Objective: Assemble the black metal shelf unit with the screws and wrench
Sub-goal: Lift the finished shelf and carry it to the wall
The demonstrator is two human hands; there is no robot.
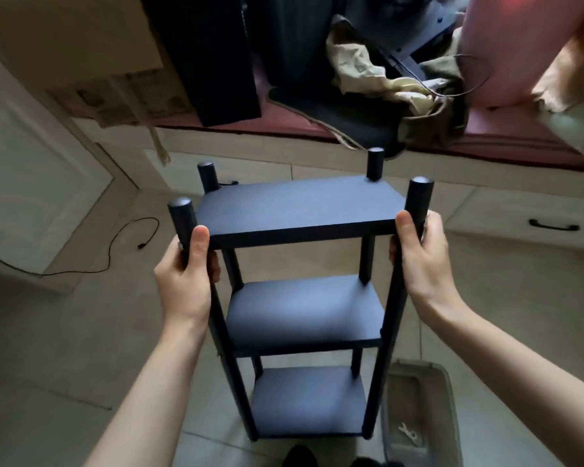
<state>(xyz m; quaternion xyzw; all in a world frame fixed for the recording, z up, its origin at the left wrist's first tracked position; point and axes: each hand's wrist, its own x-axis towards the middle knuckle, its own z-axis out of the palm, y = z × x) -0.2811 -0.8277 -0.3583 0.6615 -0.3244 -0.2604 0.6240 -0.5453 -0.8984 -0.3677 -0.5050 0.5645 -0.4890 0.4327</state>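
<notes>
Head view. The black shelf unit (300, 298), three boards on four posts, stands upright on the tiled floor (64, 348) at frame centre. The left hand (182, 278) has its grip clenched around the near-left post (182, 217); the right hand (422, 257) grasps the near-right post (418, 203), thumbs lying at the top board's front edge. At lower right, a clear tray (418, 412) holds a small pale tool (408, 431).

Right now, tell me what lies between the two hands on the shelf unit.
In the head view, the front edge of the top shelf spans between the left hand and right hand, each gripping a front post.
</notes>
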